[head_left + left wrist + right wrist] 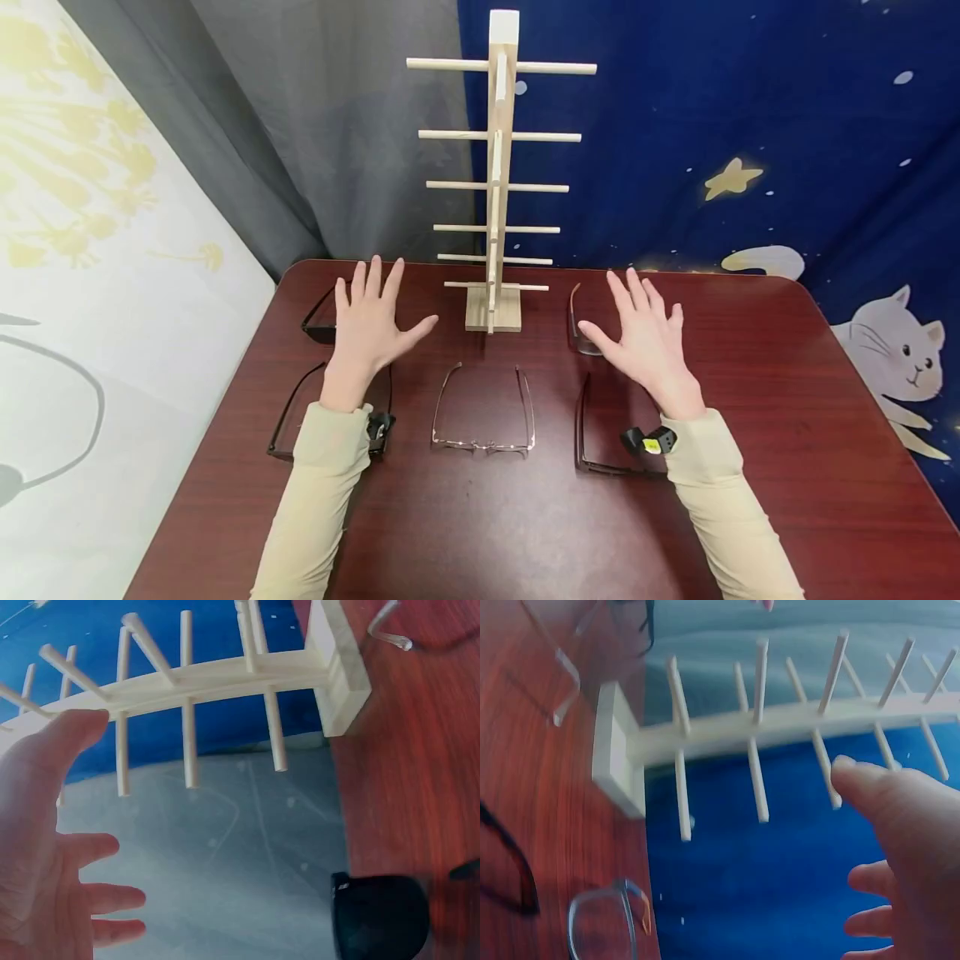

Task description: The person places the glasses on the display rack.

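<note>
By the dark-red desk's (480, 533) far edge, I see a pale wooden peg stand (506, 167) between my left hand (369, 329) and right hand (648, 340), fingers spread; thin-framed clear glasses (474, 446) lie nearer the front.

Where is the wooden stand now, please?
In the head view, the wooden stand is at centre, behind the thin-framed glasses, near the far edge of the table.

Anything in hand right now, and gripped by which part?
Nothing held. The left hand and right hand are both empty, fingers spread; neither grips the stand or any glasses.
</note>
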Action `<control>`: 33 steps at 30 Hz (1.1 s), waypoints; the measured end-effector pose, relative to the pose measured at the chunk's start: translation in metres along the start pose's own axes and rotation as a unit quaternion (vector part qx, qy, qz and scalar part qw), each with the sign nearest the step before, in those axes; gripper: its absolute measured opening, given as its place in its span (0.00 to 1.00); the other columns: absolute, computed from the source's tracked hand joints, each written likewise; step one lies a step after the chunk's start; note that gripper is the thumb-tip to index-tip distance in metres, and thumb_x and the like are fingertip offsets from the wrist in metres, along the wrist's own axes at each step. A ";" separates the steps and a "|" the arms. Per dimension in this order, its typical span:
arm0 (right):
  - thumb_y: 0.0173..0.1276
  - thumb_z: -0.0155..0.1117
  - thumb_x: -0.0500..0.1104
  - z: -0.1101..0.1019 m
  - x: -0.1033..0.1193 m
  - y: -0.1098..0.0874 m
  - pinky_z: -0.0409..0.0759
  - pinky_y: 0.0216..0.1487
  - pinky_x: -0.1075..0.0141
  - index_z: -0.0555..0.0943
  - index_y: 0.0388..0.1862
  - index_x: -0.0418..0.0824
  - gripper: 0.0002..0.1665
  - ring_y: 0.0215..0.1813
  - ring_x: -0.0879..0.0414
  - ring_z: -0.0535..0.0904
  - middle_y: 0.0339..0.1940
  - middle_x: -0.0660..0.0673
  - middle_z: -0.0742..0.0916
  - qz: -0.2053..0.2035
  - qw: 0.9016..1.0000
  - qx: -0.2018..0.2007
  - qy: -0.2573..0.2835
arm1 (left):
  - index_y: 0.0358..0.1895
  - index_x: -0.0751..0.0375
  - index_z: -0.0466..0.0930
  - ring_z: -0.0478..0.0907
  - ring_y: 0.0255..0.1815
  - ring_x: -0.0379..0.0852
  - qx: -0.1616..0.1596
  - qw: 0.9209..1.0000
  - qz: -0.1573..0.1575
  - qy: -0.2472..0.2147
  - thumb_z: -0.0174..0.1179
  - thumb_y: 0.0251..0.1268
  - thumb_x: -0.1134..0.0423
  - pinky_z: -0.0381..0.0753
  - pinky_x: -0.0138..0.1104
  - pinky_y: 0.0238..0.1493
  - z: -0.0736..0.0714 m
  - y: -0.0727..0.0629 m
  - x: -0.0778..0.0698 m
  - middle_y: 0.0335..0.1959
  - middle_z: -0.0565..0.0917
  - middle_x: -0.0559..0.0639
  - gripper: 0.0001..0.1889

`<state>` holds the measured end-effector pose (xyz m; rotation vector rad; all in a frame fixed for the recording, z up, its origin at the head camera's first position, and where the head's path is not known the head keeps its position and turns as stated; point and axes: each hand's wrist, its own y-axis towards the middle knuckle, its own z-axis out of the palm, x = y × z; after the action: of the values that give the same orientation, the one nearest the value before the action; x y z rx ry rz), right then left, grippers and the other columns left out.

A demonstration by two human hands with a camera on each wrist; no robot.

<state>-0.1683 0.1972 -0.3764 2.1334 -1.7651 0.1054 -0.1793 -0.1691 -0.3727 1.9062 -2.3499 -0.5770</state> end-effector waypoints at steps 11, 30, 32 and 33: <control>0.59 0.66 0.54 0.010 0.039 -0.019 0.73 0.54 0.45 0.74 0.59 0.34 0.35 0.56 0.38 0.74 0.56 0.34 0.79 -0.100 0.985 -0.097 0.101 | 0.67 0.65 0.63 0.59 0.67 0.65 -0.057 0.998 0.020 -0.035 0.60 0.55 0.46 0.55 0.58 0.65 -0.027 -0.031 0.027 0.64 0.66 0.68 0.39; 0.60 0.66 0.47 0.058 0.143 -0.046 0.81 0.43 0.58 0.80 0.47 0.35 0.21 0.44 0.51 0.80 0.41 0.43 0.85 -0.228 0.954 -0.058 0.185 | 0.57 0.78 0.69 0.71 0.52 0.71 -0.046 0.998 -0.023 -0.035 0.64 0.53 0.62 0.72 0.60 0.48 -0.038 -0.101 0.085 0.53 0.74 0.76 0.30; 0.61 0.66 0.47 0.063 0.154 -0.047 0.81 0.43 0.60 0.80 0.47 0.36 0.20 0.44 0.51 0.80 0.41 0.43 0.85 -0.241 0.951 -0.048 0.187 | 0.57 0.79 0.70 0.71 0.51 0.72 -0.030 0.998 -0.033 -0.032 0.64 0.53 0.63 0.72 0.60 0.47 -0.037 -0.109 0.092 0.52 0.74 0.76 0.29; 0.61 0.66 0.47 0.065 0.159 -0.047 0.81 0.43 0.60 0.80 0.47 0.36 0.20 0.44 0.52 0.80 0.41 0.44 0.86 -0.247 0.950 -0.044 0.188 | 0.56 0.80 0.70 0.71 0.51 0.72 -0.022 0.999 -0.037 -0.033 0.63 0.54 0.64 0.72 0.60 0.47 -0.037 -0.113 0.095 0.52 0.74 0.76 0.29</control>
<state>-0.1007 0.0341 -0.4022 2.2398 -0.9771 0.2723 -0.0859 -0.2871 -0.3925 1.9935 -2.2918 -0.7006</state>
